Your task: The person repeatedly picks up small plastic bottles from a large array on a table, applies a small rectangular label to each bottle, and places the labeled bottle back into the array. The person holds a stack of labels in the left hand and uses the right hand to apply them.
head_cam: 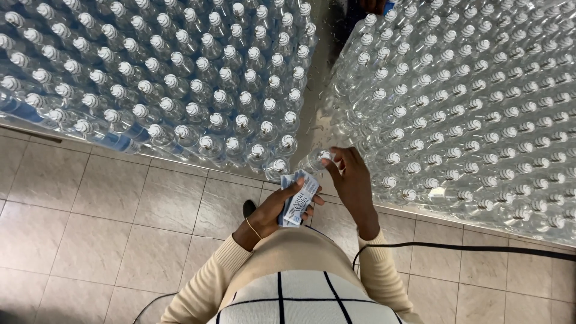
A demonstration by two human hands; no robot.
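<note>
Here, from the head camera, the left hand (273, 210) is clamping a thin, floppy stack of blue-and-white labels (298, 200), while the right hand (351, 180) is pinching the white cap of a clear bottle (316, 160) between the two pallets; the bottle probably feels light, slick and crushable, best held at the neck.

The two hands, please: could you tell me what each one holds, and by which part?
The left hand grips a small stack of blue-and-white paper labels by its lower end. The right hand pinches the white cap of a clear plastic bottle.
</note>
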